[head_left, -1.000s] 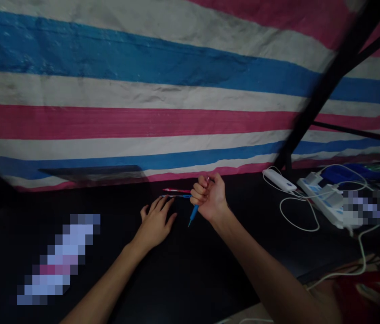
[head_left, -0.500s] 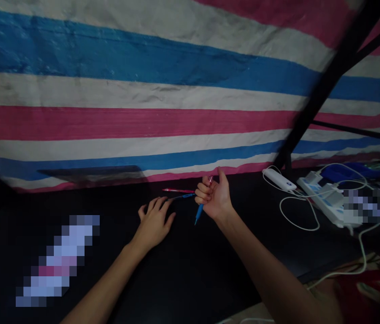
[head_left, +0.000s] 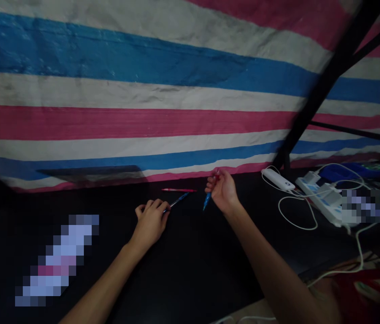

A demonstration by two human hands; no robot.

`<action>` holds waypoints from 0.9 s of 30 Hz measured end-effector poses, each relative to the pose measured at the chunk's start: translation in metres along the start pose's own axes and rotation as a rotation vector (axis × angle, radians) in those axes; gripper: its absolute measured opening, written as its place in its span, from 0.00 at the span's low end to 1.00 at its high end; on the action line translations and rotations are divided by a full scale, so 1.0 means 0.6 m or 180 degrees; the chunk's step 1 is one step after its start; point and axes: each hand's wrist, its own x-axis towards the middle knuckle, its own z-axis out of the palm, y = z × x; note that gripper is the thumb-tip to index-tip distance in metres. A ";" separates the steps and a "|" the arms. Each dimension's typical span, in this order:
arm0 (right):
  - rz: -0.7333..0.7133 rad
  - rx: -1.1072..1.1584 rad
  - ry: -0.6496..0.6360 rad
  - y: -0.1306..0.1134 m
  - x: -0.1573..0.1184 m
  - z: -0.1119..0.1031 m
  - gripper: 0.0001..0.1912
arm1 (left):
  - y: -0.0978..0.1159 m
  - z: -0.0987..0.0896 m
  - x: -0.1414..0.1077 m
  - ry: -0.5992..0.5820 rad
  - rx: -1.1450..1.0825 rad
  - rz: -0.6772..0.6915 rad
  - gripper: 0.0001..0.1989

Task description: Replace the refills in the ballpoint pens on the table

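My left hand (head_left: 151, 220) is closed around one end of a slim pen with a blue tip section (head_left: 179, 199), whose other end points up and right. In my right hand (head_left: 224, 191), raised a little above the table, the curled fingers grip a pen with a blue lower part (head_left: 206, 201); a bit of red shows at its upper end. Behind both hands a red pen (head_left: 179, 190) lies flat on the black table (head_left: 190, 270). The fingers cover the middle of the right pen.
To the right are a white power bank (head_left: 278, 179), a white power strip (head_left: 326, 202) with plugs and looping white cables, and a blue object (head_left: 351, 172). A blurred-out item (head_left: 58, 258) lies at left. Striped sheeting (head_left: 142, 123) hangs behind the table.
My left hand has closed on the slim pen, which now tilts upward at its far end. My right hand has shifted right and slightly up with its pen, uncovering more of the red pen.
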 end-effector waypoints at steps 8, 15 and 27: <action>-0.1048 -0.3259 0.1040 -0.059 0.056 -0.121 0.09 | -0.005 -0.006 0.001 0.0027 -0.0325 -0.0048 0.09; -0.0296 -0.4492 0.1034 -0.054 0.068 -0.181 0.06 | -0.004 -0.013 0.001 -0.0061 -0.0876 0.0154 0.10; -0.0099 -0.5052 0.0842 -0.042 0.060 -0.171 0.07 | -0.003 -0.019 -0.003 0.0130 -0.2308 -0.0564 0.10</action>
